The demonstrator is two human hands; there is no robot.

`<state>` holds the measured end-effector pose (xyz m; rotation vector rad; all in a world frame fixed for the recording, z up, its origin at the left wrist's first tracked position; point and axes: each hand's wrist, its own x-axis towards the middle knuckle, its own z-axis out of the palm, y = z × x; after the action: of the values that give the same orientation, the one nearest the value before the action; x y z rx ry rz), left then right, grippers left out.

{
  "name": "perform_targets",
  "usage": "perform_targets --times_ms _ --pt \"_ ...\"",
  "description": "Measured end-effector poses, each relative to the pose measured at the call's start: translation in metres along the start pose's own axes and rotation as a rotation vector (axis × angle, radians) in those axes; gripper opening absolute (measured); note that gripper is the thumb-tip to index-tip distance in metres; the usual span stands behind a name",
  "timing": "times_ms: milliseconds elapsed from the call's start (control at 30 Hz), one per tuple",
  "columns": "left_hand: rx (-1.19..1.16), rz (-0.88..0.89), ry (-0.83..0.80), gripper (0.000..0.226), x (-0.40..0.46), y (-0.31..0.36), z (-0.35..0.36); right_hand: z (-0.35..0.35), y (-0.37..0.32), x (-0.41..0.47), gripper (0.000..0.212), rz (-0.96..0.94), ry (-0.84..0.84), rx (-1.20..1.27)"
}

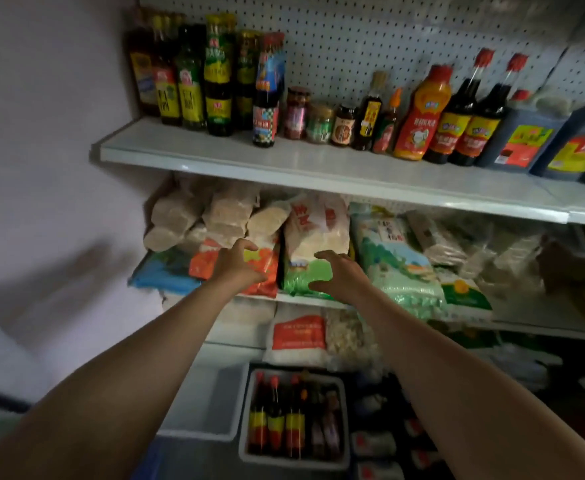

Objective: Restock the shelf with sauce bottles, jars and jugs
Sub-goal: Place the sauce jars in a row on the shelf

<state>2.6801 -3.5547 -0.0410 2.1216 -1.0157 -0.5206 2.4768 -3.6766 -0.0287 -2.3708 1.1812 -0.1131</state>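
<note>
White metal shelf (319,164) above both hands carries sauce bottles (194,74); left hand (239,265) and right hand (339,271) reach out spread, holding nothing, presumably between placements.

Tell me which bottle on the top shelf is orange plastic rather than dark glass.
The orange squeeze bottle with the red cap, standing between a small red-labelled sauce bottle and two tall dark bottles.

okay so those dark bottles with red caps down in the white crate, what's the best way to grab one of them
Take a red-capped bottle by its narrow neck, just under the cap, coming straight down from above. The bottles stand upright and packed side by side inside the white crate, so their bodies are walled in and only the necks stand free. Both the left hand and right hand look empty.
</note>
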Motion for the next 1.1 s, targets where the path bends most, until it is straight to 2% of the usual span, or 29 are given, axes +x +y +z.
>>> perform_targets --times_ms 267,533,733,867,1000,1100 --pt "0.028 -0.039 -0.151 0.065 0.007 -0.017 0.046 0.034 0.036 -0.009 0.081 0.156 -0.086 0.009" --pt "0.017 -0.122 -0.351 0.065 0.016 -0.037 0.119 0.066 0.094 -0.013 0.079 0.319 -0.092 0.068" --pt "0.102 -0.230 -0.429 0.070 -0.003 -0.044 0.189 0.096 0.167 -0.026 0.079 0.377 -0.197 0.120" --pt "0.117 -0.302 -0.403 0.070 -0.012 -0.053 0.239 0.117 0.228 -0.024 0.077 0.368 -0.307 0.113" --pt "0.036 -0.377 -0.380 0.060 -0.027 -0.081 0.303 0.156 0.294 -0.021 0.076 0.429 -0.369 0.152" --pt "0.037 -0.458 -0.440 0.068 -0.041 -0.118 0.352 0.203 0.335 -0.019 0.075 0.502 -0.432 0.161"
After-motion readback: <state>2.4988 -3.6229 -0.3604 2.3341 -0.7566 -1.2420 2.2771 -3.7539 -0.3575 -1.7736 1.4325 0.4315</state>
